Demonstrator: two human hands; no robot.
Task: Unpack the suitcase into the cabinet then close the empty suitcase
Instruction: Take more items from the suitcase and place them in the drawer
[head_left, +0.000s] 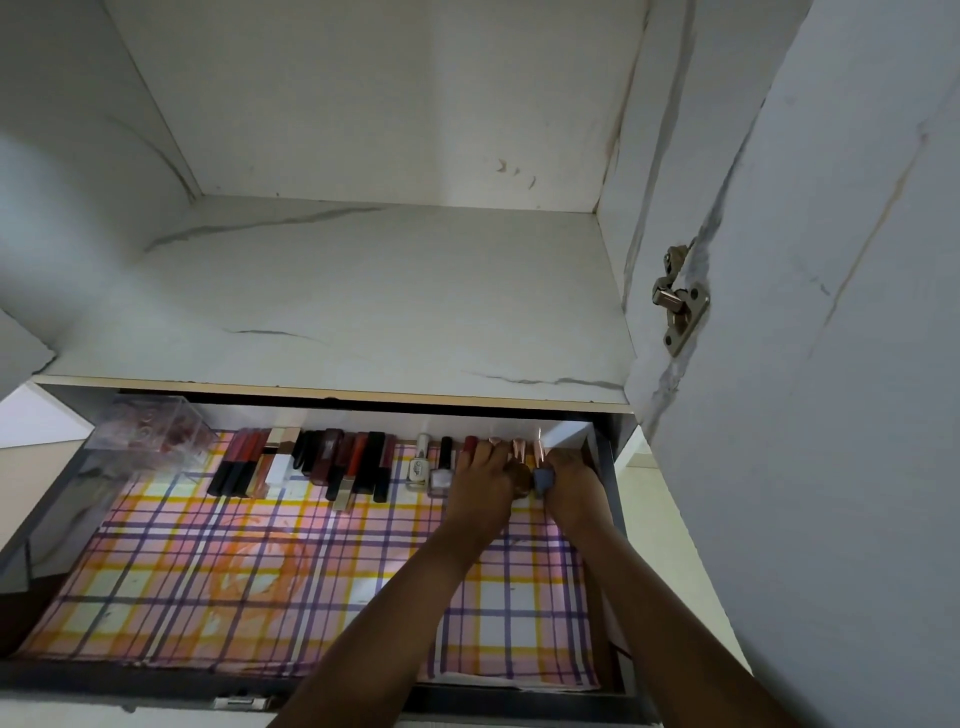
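A drawer (613, 499) of the white cabinet stands pulled out, lined with a checked paper (260, 571). Along its back edge lie lip-gloss tubes (332, 462) and nail-polish bottles (431, 467) in a row. Both my hands reach into the far right corner. My left hand (480, 491) rests over several small bottles there, fingers curled round a brown-capped one (519, 475). My right hand (571, 483) grips a small blue bottle (543, 480) beside it. The suitcase is out of view.
A clear plastic box (156, 434) with small items sits in the drawer's back left corner. Above is a bare marble-pattern shelf (389, 291). The open cabinet door (831, 312) with its hinge (678, 299) stands at the right.
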